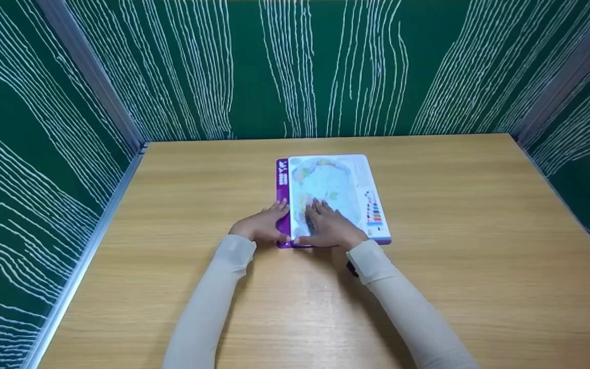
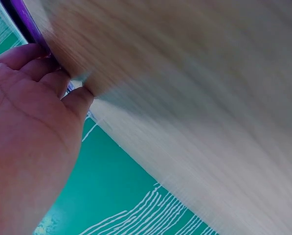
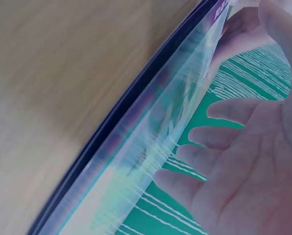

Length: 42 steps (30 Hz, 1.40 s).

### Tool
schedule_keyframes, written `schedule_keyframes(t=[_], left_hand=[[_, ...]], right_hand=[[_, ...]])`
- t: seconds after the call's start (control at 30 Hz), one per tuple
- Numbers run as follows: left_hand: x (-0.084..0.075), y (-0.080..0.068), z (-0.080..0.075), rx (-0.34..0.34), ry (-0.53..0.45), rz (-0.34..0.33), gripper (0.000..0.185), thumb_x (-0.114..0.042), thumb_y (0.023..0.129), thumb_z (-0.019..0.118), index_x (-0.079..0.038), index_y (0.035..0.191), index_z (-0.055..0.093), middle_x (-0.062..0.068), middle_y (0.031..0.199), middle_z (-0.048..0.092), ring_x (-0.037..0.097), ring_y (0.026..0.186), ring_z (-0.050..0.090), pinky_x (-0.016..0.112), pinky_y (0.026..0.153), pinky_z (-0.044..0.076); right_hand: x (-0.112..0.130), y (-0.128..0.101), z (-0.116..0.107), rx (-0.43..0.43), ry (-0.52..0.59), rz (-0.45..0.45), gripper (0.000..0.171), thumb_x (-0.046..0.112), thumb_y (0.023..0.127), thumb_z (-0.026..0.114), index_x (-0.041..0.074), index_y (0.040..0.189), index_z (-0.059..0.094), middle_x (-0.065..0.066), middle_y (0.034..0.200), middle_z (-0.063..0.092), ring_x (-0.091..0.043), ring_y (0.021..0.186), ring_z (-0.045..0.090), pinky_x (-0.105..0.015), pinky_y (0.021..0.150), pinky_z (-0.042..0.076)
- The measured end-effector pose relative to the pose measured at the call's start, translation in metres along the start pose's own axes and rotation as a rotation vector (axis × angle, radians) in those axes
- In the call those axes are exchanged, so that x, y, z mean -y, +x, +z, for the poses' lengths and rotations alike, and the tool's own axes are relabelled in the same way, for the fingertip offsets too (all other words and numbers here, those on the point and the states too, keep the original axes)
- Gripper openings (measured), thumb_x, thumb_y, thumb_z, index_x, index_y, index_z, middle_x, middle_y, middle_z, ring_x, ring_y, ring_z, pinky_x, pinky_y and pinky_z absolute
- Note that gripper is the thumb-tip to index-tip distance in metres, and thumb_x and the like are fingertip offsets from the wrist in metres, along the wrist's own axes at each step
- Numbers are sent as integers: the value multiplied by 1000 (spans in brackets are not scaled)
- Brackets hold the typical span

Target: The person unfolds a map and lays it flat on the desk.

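Note:
A flat, white-bordered map board (image 1: 351,177) lies near the middle of the table, with a pale blue map printed on it. Along its left side shows a purple strip (image 1: 282,190) with white lettering. My left hand (image 1: 264,224) rests at this strip, fingers extended forward and thumb near the front edge. In the left wrist view its fingertips sit right at the table surface, by the purple edge. Over the lower left of the map, my right hand (image 1: 333,228) is spread, hiding part of the print. The right wrist view shows its fingers (image 3: 224,138) apart and nearly straight above the glossy board.
The wooden table (image 1: 454,205) stretches out on all sides of the board. Green panels (image 1: 246,66) with white wavy lines stand behind it and at both sides, joined by grey posts (image 1: 90,66). A dark band (image 1: 352,269) is at the right wrist.

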<state>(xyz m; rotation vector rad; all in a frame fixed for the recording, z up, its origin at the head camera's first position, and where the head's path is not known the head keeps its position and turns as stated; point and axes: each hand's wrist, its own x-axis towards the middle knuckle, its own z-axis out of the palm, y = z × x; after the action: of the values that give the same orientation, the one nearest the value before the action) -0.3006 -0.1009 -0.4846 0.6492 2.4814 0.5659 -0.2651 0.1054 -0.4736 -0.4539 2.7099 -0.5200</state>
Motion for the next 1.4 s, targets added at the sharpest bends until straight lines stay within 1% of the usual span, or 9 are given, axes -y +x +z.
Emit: schedule_keyframes(t=[0.13, 0.3, 0.57, 0.73, 0.87, 0.97, 1.23, 1.4], left_hand=[[0, -1, 1, -4, -1, 3, 96, -41, 85, 67, -7, 154, 11, 6, 163, -2, 22, 150, -1, 43, 123, 8], [-1, -2, 2, -4, 3, -9, 96, -41, 85, 68, -10, 155, 10, 5, 163, -3, 22, 150, -2, 43, 122, 9], [-1, -3, 3, -8, -13, -24, 92, -35, 86, 67, -12, 155, 11, 3, 163, -2, 22, 150, -1, 45, 122, 9], [-2, -3, 4, -5, -25, -22, 88, -34, 88, 65, -12, 155, 11, 2, 163, -3, 23, 150, -1, 45, 122, 9], [-2, -4, 3, -9, -37, 7, 87, -32, 89, 65, -8, 154, 13, 6, 163, -1, 24, 150, -1, 45, 122, 7], [-2, -4, 2, -17, -38, 32, 87, -30, 88, 65, -5, 154, 14, 9, 162, 0, 25, 150, 0, 45, 122, 6], [-2, -2, 0, -17, -32, 3, 89, -33, 87, 65, -9, 154, 12, 6, 163, 0, 23, 150, 0, 43, 122, 7], [-2, -3, 0, -18, -46, -10, 89, -31, 86, 66, -11, 154, 12, 4, 163, -1, 23, 150, -1, 44, 122, 8]], right_hand=[[6, 3, 5, 2, -6, -7, 102, 67, 80, 61, 13, 154, 17, -11, 162, 7, -31, 150, 4, -50, 121, 13], [10, 5, 9, -12, -21, -30, 103, 66, 79, 63, 10, 154, 20, -14, 162, 7, -33, 149, 5, -54, 120, 14], [17, 9, 14, -8, -49, -25, 102, 66, 80, 63, 12, 154, 19, -14, 162, 6, -32, 150, 5, -52, 120, 13], [20, 11, 17, 6, -44, -15, 104, 67, 79, 63, 13, 154, 16, -12, 162, 4, -32, 150, 2, -54, 120, 10], [20, 12, 19, 0, -66, -45, 104, 66, 79, 63, 9, 154, 17, -16, 162, 6, -36, 149, 4, -59, 118, 12], [21, 12, 19, -6, -77, -59, 104, 65, 80, 63, 7, 154, 18, -19, 161, 7, -37, 149, 6, -60, 118, 13], [22, 13, 16, 8, -56, -20, 102, 66, 81, 61, 12, 154, 16, -14, 162, 5, -34, 150, 3, -56, 120, 9], [21, 14, 16, 1, -53, -22, 99, 64, 82, 62, 14, 154, 18, -13, 162, 6, -33, 150, 4, -56, 120, 9]])
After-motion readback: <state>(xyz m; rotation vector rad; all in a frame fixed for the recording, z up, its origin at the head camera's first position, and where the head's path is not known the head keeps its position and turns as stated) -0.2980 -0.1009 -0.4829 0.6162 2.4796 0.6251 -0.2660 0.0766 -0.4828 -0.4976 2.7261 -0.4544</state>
